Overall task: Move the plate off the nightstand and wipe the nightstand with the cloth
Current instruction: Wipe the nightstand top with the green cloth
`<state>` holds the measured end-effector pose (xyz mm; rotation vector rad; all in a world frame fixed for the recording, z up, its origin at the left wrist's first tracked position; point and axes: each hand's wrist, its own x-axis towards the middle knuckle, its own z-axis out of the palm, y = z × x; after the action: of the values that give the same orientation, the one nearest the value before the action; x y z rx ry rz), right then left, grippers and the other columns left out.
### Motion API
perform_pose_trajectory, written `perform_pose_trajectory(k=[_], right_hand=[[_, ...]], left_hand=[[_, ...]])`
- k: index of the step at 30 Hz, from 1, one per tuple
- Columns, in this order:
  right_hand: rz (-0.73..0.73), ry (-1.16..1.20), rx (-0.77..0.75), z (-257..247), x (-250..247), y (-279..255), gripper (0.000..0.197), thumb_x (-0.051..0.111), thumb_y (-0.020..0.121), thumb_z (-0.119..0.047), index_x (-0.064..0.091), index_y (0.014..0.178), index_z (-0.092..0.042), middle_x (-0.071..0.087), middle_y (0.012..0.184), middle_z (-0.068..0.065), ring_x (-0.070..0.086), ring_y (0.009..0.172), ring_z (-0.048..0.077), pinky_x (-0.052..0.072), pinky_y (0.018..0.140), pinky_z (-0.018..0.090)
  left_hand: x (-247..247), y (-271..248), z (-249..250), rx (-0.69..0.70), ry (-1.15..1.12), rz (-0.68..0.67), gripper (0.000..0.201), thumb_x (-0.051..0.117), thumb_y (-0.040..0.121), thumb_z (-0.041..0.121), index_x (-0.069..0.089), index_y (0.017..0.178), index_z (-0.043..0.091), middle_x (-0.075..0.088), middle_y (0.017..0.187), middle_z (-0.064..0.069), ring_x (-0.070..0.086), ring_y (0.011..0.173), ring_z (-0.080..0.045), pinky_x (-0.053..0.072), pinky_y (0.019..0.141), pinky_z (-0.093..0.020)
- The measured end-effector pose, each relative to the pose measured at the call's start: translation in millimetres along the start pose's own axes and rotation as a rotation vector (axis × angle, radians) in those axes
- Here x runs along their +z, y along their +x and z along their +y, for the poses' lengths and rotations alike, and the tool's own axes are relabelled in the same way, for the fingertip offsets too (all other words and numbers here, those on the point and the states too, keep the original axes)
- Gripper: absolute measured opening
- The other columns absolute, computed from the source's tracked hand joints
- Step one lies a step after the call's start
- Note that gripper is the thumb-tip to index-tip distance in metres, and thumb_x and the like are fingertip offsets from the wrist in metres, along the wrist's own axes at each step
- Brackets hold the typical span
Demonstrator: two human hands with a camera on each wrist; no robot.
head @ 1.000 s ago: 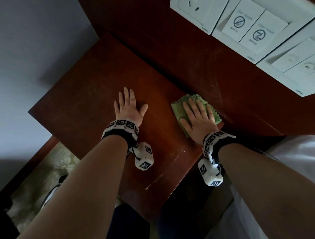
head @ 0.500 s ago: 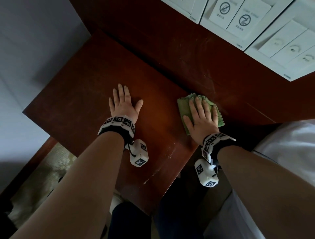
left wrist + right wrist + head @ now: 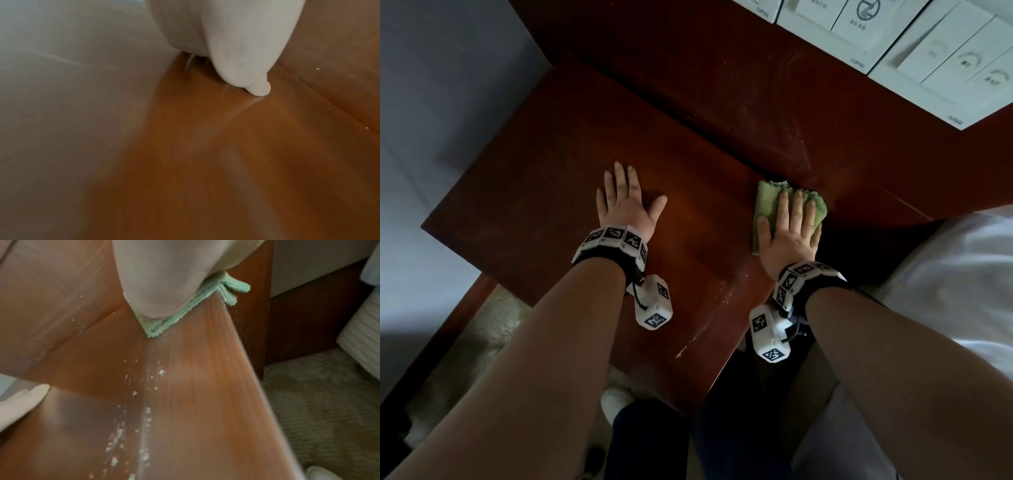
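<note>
The dark red wooden nightstand (image 3: 544, 192) fills the middle of the head view. My right hand (image 3: 789, 222) lies flat with straight fingers on a folded green cloth (image 3: 765, 200) at the nightstand's back right corner, against the headboard. The right wrist view shows the cloth (image 3: 164, 326) under the palm, with its corner hanging past the edge. My left hand (image 3: 625, 202) rests flat and empty on the nightstand top, fingers spread. No plate is in view.
White crumbs (image 3: 144, 418) streak the nightstand near its right front edge. A wooden headboard panel (image 3: 739, 85) with white switch plates (image 3: 928, 58) rises behind. White bedding (image 3: 955, 284) lies to the right, carpet (image 3: 318, 402) below.
My right hand has pushed the cloth a little toward the back corner and bunched it narrower. The left hand has stayed flat in place. The head view shifted slightly.
</note>
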<state>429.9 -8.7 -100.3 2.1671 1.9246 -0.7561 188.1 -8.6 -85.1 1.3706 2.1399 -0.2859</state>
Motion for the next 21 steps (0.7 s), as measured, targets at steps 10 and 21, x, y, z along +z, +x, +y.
perform_pose_trajectory(k=[10, 21], right_hand=[[0.000, 0.000, 0.123, -13.6, 12.7, -20.1, 0.062, 0.009, 0.097, -0.051, -0.017, 0.148, -0.028, -0.021, 0.158, -0.004, -0.020, 0.145, 0.020, -0.011, 0.117, 0.049], [0.093, -0.013, 0.143, -34.7, 39.9, -59.0, 0.063, 0.015, 0.098, -0.047, -0.008, 0.151, -0.019, -0.013, 0.159, 0.005, -0.014, 0.146, 0.026, -0.010, 0.119, 0.045]], left_hand=[[-0.1, -10.9, -19.9, 0.102, 0.047, -0.036, 0.085, 0.026, 0.091, 0.065, -0.013, 0.152, 0.019, -0.025, 0.158, -0.004, -0.020, 0.147, -0.022, -0.006, 0.121, -0.040], [5.9, -24.2, -37.4, 0.181, 0.123, -0.062, 0.088, 0.030, 0.089, 0.067, -0.013, 0.151, 0.023, -0.026, 0.158, -0.004, -0.020, 0.147, -0.022, -0.006, 0.121, -0.039]])
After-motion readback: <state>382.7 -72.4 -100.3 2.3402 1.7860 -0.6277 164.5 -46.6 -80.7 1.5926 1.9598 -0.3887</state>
